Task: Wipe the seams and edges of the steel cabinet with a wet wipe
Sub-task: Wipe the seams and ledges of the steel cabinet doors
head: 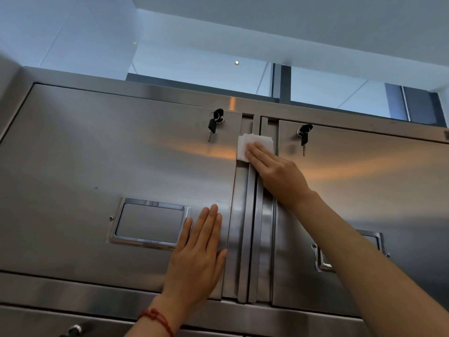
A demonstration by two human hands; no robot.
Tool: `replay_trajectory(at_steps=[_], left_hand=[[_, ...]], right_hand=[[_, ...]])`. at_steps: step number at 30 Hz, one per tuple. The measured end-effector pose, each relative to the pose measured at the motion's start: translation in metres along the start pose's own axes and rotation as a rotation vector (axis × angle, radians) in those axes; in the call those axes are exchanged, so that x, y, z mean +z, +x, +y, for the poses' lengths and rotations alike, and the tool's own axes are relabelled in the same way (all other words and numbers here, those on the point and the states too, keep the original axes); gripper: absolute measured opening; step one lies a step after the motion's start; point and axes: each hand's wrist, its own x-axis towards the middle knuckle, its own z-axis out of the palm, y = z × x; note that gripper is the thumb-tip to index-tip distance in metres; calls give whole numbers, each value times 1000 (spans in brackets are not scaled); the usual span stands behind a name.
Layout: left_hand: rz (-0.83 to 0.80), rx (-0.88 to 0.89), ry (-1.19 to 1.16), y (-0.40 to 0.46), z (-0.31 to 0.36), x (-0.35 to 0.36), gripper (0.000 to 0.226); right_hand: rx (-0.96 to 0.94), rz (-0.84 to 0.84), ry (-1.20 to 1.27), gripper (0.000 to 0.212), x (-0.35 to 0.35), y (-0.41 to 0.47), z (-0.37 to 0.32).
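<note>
The head camera looks up at the front of a stainless steel cabinet (97,147) with two upper doors that meet at a vertical centre seam (252,215). The right hand (277,173) lies flat with straight fingers pressing a folded white wet wipe (250,144) against the top of that seam, so the wipe spans the raised edge strips of both doors, just below the cabinet's top rail. The left hand (199,256) is also flat and open, palm against the left door near its right edge, holding nothing; its little finger side overlaps the corner of the recessed handle (148,222) on that door. A red string bracelet (158,317) circles the left wrist. A bunch of black-headed keys (215,122) hangs from the left door's lock, and another key (303,137) hangs from the right door's lock. The right forearm crosses over the right door's recessed handle (323,261), hiding most of it.
</note>
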Motion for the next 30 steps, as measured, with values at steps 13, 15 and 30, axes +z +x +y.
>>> replay_trajectory(at_steps=[13,15,30], left_hand=[[-10,19,34,2,0,-2,58],[-6,19,29,2,0,-3,59],[6,21,31,1,1,-4,59]], right_hand=[[-262,-25,35,47,-7,-32,6],[-281,-23,48,46,-6,-35,5],[-411,-33,101,35,-9,-53,4]])
